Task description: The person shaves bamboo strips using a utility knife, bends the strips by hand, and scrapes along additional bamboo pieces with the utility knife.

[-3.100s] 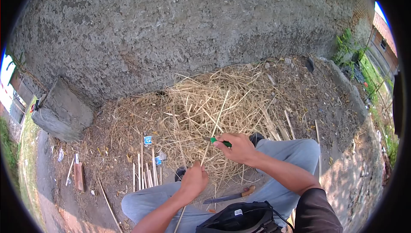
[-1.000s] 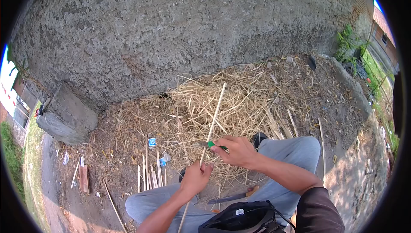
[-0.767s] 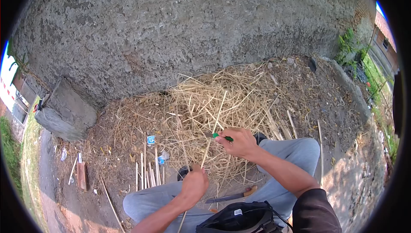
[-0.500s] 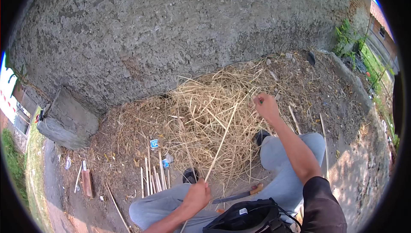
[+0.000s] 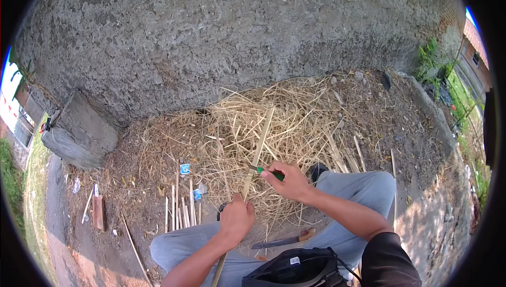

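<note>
A pale strip (image 5: 262,142) is gripped in the left hand (image 5: 236,219) and extended beyond it. A green-handled knife (image 5: 260,170) is clasped in the right hand (image 5: 289,181), its blade (image 5: 252,167) across the strip.

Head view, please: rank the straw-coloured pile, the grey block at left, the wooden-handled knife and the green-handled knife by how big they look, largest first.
1. Straw-coloured pile
2. Grey block
3. Wooden-handled knife
4. Green-handled knife, judged by what shows; the right hand hides part of it.
</note>
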A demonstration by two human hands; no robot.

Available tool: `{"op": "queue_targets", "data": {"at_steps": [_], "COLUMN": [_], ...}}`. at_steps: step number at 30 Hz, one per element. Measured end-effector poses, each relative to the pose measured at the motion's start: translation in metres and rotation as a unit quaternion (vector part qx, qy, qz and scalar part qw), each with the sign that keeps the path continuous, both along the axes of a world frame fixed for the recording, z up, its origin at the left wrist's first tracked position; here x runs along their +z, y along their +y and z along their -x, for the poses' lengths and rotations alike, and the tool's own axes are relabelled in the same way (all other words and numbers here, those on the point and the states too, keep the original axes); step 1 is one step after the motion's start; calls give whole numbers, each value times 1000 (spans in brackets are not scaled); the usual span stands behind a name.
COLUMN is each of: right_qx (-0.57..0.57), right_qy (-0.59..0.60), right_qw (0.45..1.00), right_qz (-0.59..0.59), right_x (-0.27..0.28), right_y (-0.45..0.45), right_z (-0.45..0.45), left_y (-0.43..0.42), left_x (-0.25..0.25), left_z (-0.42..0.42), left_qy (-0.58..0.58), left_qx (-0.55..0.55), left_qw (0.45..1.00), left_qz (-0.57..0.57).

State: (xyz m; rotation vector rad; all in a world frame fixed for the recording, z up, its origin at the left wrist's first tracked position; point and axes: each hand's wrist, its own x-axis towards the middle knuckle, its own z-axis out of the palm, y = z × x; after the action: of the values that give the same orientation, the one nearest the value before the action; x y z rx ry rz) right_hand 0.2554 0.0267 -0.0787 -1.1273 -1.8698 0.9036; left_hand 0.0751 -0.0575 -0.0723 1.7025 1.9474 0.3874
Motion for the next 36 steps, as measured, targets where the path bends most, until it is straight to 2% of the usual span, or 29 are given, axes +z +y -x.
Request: {"op": "queue_targets", "data": {"at_steps": [1,3,7,9,13,15,17,19,22,25,29,31,34,36], "right_qx": [0,16,14,13,2,-48,-46,-54,-57,-52,-56,-58,-68,-117], "right_qy": [1,-18,2,-37,-45,-115,-132,-124,-80,-126,-89,-82,-85,-110], "right_qw": [1000,996,992,978,976,981,982,964,951,953,957,953,962,969], "right_qz": [-1,-88,-123,-207,-213,-149,-126,-230,-292,-270,-271,-284,-252,-188], "right_x": [-1,-5,-14,-7,-6,-7,-11,-25,-38,-38,-42,-44,-41,-35], "right_y": [-1,-2,-3,-4,0,20,21,29,39,33,35,35,34,41], "right_z": [0,-2,1,0,-7,-16,-16,-14,-9,-10,-7,-5,-6,-10], "left_y": [-1,-2,-5,-8,-12,-17,-18,-13,-15,-20,-21,-22,-17,-24], "left_x": [0,2,-1,0,10,7,4,3,0,-4,-4,-8,-6,-2], "left_z": [-1,-3,-2,-3,0,3,5,4,9,10,6,6,6,3], "left_qy": [2,14,2,-21,-72,-66,-59,-55,-72,-85,-75,-81,-74,-96], "left_qx": [2,-2,-26,-23,-38,-46,-59,-53,-61,-40,-18,-21,-18,-47], "left_qw": [1000,1000,1000,1000,996,996,996,997,996,996,997,996,996,993], "left_qz": [1,2,-1,5,28,27,29,31,6,1,29,-7,40,54]}}
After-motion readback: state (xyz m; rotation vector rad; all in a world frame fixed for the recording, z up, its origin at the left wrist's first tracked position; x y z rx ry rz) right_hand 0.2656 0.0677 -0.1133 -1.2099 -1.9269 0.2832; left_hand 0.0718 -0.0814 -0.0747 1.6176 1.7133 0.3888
